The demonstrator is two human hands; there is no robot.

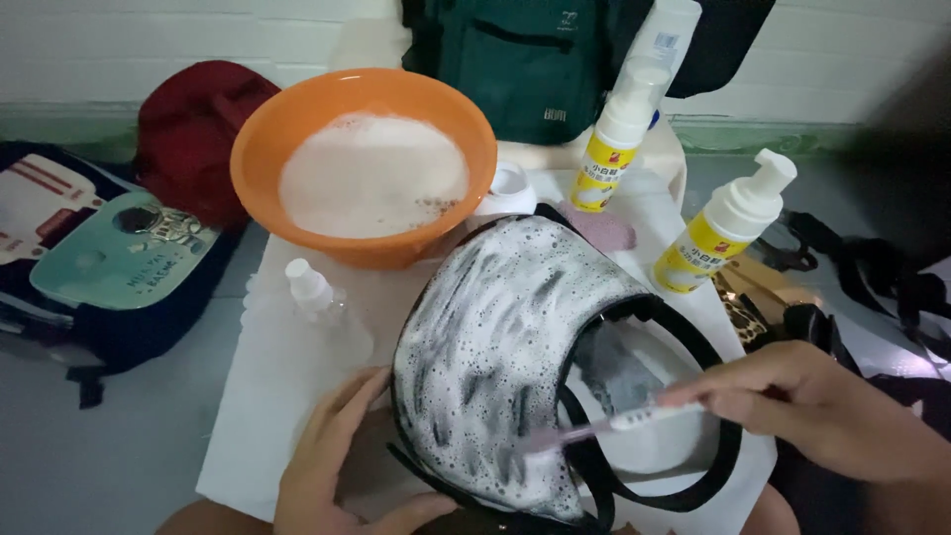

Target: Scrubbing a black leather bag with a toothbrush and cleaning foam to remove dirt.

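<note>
Head camera looked down on a foam-covered black bag [495, 357] lying on a white cloth [267, 396]. Left hand [332, 466] lay open against the bag's edge, steadying it. Right hand [802, 401] gripped a toothbrush [594, 428], bristles touching the suds. An orange basin [367, 159] of foamy water sat just behind the bag.

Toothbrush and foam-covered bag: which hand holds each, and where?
Right hand grips the toothbrush by its handle end; left hand steadies the black bag at its lower left edge.
</note>
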